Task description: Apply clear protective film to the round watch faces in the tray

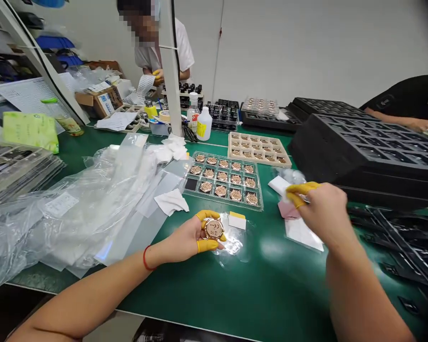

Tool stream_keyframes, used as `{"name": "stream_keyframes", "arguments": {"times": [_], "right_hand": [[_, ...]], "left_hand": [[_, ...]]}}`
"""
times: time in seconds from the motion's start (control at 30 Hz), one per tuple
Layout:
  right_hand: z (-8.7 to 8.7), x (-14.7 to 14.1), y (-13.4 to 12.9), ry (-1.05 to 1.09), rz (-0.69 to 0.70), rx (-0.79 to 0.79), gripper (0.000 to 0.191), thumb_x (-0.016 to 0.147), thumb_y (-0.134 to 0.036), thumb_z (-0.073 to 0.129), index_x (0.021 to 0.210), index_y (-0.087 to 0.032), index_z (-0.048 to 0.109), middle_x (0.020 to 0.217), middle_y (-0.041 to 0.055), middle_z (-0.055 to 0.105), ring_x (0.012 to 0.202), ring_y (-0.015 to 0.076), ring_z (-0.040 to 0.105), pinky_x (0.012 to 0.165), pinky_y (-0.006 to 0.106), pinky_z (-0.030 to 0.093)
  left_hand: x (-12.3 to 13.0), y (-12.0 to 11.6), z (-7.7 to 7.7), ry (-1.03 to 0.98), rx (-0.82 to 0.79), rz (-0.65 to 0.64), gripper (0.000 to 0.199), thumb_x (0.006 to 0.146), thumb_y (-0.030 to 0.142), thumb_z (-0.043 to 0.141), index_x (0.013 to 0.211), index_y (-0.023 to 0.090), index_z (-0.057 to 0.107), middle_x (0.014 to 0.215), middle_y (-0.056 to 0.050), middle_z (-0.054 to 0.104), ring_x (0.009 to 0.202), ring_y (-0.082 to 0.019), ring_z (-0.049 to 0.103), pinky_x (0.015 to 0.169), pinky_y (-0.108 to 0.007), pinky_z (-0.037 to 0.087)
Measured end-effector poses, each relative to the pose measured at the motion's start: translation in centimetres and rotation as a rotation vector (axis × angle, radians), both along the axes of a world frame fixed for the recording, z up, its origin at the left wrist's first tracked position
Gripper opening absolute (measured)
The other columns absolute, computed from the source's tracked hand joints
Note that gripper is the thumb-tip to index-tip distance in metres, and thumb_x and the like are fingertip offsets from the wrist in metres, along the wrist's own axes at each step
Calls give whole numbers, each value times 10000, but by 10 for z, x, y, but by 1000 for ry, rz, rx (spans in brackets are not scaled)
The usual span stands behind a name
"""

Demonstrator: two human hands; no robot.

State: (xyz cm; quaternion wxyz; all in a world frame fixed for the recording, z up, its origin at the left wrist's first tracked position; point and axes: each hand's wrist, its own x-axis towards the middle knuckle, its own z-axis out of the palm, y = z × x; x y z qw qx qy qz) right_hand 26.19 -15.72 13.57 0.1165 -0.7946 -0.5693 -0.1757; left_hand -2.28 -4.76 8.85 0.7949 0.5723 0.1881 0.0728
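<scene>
My left hand (199, 235), with yellow finger cots, is closed around a rose-gold watch case (214, 229) whose marked back faces up. To its right, my right hand (317, 204) pinches its yellow-capped fingers together over a white sheet and a crumpled clear bag; what they hold, if anything, is blurred. Beneath lie a pink slip (288, 210) and a stack of white sheets (304, 233). A small white and yellow pad (237, 221) rests on clear film (231, 244) beside the left hand. Beyond is a clear tray (228, 202) of similar watch cases, one pocket showing black.
A beige tray (231, 159) of watch cases stands farther back. Black foam trays (324, 161) rise on the right, with black straps (395, 237) before them. Plastic bags (110, 190) cover the left. A white bottle (204, 124) stands near a post (170, 71); a co-worker (183, 42) is behind.
</scene>
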Motion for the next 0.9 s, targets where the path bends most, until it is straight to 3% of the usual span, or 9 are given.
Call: {"name": "stream_keyframes", "arguments": {"times": [0.1, 0.17, 0.23, 0.3, 0.4, 0.63, 0.9], "right_hand": [[-10, -68, 6, 333, 477, 96, 137, 857, -247, 510, 832, -224, 643, 873, 70, 652, 836, 214, 554, 806, 412, 410], [-25, -107, 12, 387, 635, 103, 110, 864, -237, 524, 879, -263, 631, 975, 43, 641, 918, 207, 535, 945, 478, 341], [-40, -128, 17, 396, 724, 136, 128, 854, -200, 536, 903, -280, 623, 943, 21, 641, 895, 193, 519, 982, 486, 311], [-50, -133, 21, 395, 729, 199, 154, 847, -169, 535, 917, -276, 622, 889, 16, 634, 858, 186, 505, 971, 472, 319], [-56, -125, 22, 424, 665, 264, 164, 850, -156, 523, 913, -267, 626, 836, 21, 616, 823, 182, 494, 904, 436, 360], [-58, -125, 20, 409, 696, 244, 191, 838, -136, 529, 904, -278, 639, 848, 17, 627, 830, 184, 486, 890, 416, 354], [-59, -128, 19, 401, 685, 230, 180, 842, -142, 515, 880, -262, 642, 866, 21, 643, 838, 189, 477, 863, 400, 349]], "left_hand": [[0, -3, -1, -9, 107, 53, 518, 743, 193, 680, 1188, 235, 418, 1074, -52, 588, 961, -189, 623, 878, -344, 487], [0, -5, -1, 2, 225, 67, 487, 753, 212, 670, 1189, 231, 453, 1107, -59, 595, 956, -192, 614, 850, -323, 496], [-1, -6, -1, 23, 353, 63, 452, 760, 231, 662, 1180, 224, 493, 1097, -61, 613, 926, -195, 613, 816, -309, 498], [-1, -5, -2, 36, 411, 70, 440, 765, 239, 657, 1179, 219, 507, 1081, -61, 625, 898, -192, 616, 802, -305, 499], [-1, -5, -4, 22, 364, 120, 474, 767, 238, 656, 1206, 223, 477, 1100, -59, 623, 925, -191, 618, 822, -304, 502], [1, -5, -10, 40, 480, 119, 432, 775, 257, 648, 1182, 221, 512, 1092, -67, 628, 935, -204, 606, 828, -314, 487], [2, -6, -12, 70, 503, 116, 424, 779, 251, 639, 1183, 232, 512, 1107, -62, 624, 959, -213, 605, 849, -317, 486]]}}
